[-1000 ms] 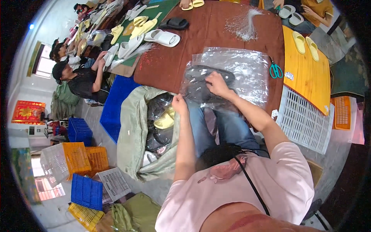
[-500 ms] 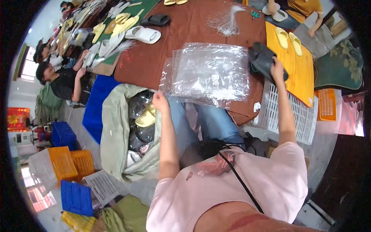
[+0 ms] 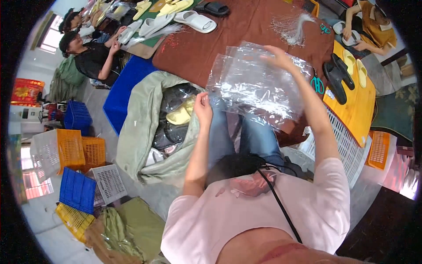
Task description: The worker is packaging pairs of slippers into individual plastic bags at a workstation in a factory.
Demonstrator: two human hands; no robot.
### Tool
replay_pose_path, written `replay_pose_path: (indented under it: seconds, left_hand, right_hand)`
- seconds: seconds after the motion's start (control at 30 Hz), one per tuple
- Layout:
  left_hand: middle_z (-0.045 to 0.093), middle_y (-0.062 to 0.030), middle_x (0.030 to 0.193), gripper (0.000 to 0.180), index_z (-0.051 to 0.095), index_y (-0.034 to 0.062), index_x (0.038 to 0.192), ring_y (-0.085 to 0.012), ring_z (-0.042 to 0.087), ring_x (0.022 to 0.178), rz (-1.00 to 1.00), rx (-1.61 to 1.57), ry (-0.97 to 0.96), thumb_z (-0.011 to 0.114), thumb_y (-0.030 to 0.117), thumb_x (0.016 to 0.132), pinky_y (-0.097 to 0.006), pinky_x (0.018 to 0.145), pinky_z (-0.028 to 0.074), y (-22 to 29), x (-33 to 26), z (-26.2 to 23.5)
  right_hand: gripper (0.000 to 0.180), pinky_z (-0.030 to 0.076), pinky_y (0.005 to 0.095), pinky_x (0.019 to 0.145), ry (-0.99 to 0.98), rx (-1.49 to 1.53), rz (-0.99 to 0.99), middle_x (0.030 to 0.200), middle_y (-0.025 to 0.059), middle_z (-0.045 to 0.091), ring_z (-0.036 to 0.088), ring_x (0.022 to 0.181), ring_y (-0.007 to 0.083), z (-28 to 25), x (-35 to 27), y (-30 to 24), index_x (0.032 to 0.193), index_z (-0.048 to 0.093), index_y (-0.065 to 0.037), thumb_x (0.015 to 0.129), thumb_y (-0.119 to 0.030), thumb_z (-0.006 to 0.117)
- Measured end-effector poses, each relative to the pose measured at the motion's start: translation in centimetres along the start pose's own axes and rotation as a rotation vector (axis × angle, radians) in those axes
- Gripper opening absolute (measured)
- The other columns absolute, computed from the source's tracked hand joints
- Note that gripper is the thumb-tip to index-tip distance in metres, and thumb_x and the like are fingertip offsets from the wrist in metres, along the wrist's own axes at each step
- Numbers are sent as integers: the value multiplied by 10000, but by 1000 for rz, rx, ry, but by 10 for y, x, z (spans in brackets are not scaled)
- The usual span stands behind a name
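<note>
A stack of clear plastic bags (image 3: 259, 83) lies at the near edge of the brown-covered table, partly over my lap. My right hand (image 3: 278, 58) reaches across its far side with fingers stretched out, slightly blurred and holding nothing visible. Beside the stack's left corner, my left hand (image 3: 202, 108) has its fingers curled together; whether they pinch a bag edge is hard to see. A pair of black slippers (image 3: 337, 81) rests on the yellow board to the right. Left of my legs stands an open pale green sack (image 3: 138, 127) containing bagged slippers, with a yellow slipper (image 3: 179, 114) on top.
Yellow slippers (image 3: 361, 72) sit beyond the black pair. White slippers (image 3: 195, 21) and a black slide (image 3: 212, 8) lie at the table's far left. Clear fasteners (image 3: 294, 31) are spread farther back. Teal scissors (image 3: 317, 86) lie near my right forearm. Co-workers sit at both sides.
The black slippers, earlier in my right hand, now lie on the yellow board. My right hand has moved left to the plastic bags. The whole view has shifted.
</note>
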State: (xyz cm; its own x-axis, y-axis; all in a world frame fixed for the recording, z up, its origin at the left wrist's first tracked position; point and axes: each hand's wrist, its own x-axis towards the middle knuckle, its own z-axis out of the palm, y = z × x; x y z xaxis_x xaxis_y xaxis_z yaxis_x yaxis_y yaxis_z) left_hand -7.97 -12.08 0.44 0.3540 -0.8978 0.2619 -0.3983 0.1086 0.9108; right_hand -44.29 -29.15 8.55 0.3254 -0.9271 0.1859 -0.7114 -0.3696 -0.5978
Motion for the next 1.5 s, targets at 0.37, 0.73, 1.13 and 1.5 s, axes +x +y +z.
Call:
replay_pose_path:
  seconds: [0.37, 0.73, 1.13, 1.5]
  left_hand:
    - [617, -10, 809, 142, 656, 14, 1090, -67, 527, 679, -24, -82, -89, 583, 82, 989, -236, 634, 432, 8, -19, -23]
    - [685, -142, 745, 206, 578, -14, 1079, -253, 684, 696, -227, 9, -184, 622, 83, 903, -373, 677, 518, 19, 24, 63]
    - [665, -195, 777, 327, 540, 12, 1165, -397, 648, 790, -57, 297, -208, 652, 100, 871, -502, 745, 475, 30, 26, 61]
    - [591, -226, 1138, 593, 544, 5, 1227, -414, 562, 1081, 208, 739, -75, 660, 468, 874, -517, 881, 475, 30, 53, 69]
  right_hand:
    - [358, 545, 445, 729, -31, 216, 72, 822, 152, 716, 701, 792, 310, 142, 111, -69, 748, 720, -59, 837, -406, 728]
    - [586, 491, 557, 914, 274, -294, 219, 1214, 177, 662, 621, 1131, 379, 67, 108, -25, 1242, 624, -97, 952, -592, 505]
    - [639, 343, 611, 1045, 50, -433, 295, 1304, 135, 600, 487, 1277, 365, 63, 31, 43, 1259, 635, -91, 982, -617, 400]
    - [625, 281, 618, 1103, 80, -425, 339, 1395, 141, 545, 451, 1330, 354, 69, 31, 20, 1354, 569, -85, 981, -568, 437]
